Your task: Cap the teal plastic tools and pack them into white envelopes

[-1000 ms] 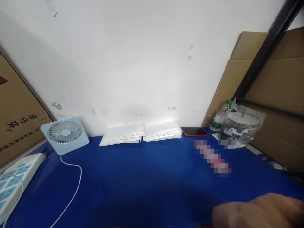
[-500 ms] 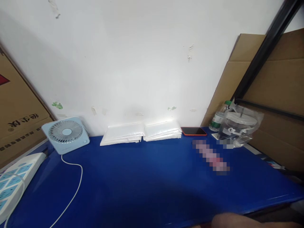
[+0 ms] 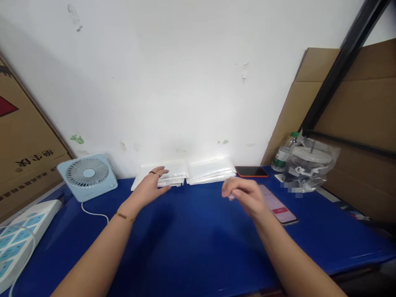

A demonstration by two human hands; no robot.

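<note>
My left hand (image 3: 152, 183) reaches to the left stack of white padded mailers (image 3: 175, 170), fingers stretched and thumb apart, with nothing in it. Its fingers overlap the stack's front in view; whether they touch it I cannot tell. My right hand (image 3: 244, 194) hovers over the blue table just in front of the right stack of padded mailers (image 3: 210, 170). Its fingers are curled in toward the thumb and slightly blurred, so what they hold, if anything, is hidden. A phone with a lit screen (image 3: 278, 206) lies right beside that hand, partly covered by it.
On the blue table (image 3: 192, 247) a light-blue fan (image 3: 88, 175) and a power strip (image 3: 18, 235) stand at the left. At the back right are a red-edged phone (image 3: 252, 171), a green-capped bottle (image 3: 282, 156) and a bagged clear container (image 3: 309, 165). Cardboard (image 3: 359, 119) flanks the right side.
Both my forearms have come into view from below. The left hand has reached forward to the left stack, and the right hand has come up before the right one. The stacks look unmoved.
</note>
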